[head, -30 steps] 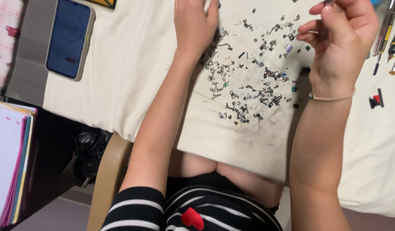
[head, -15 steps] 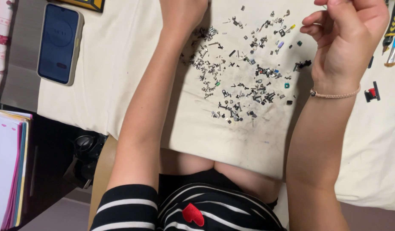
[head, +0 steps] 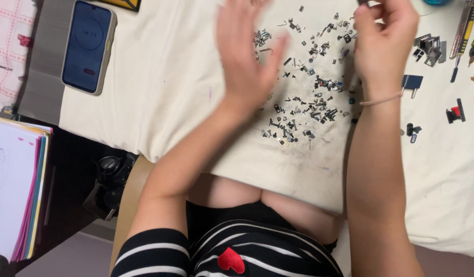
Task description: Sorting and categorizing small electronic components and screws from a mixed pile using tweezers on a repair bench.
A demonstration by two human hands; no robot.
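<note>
Left hand, blurred, spread flat and released above the cream cloth, upper centre of frame. Right hand, upper right, fingers curled at the top edge; contents of the grip not discernible. Heap of small screws scattered between both hands. Phone upper left. Hand tools far upper right.

Left hand motion-blurred, right hand's fingertips cut off (top edge), grip unclear.
</note>
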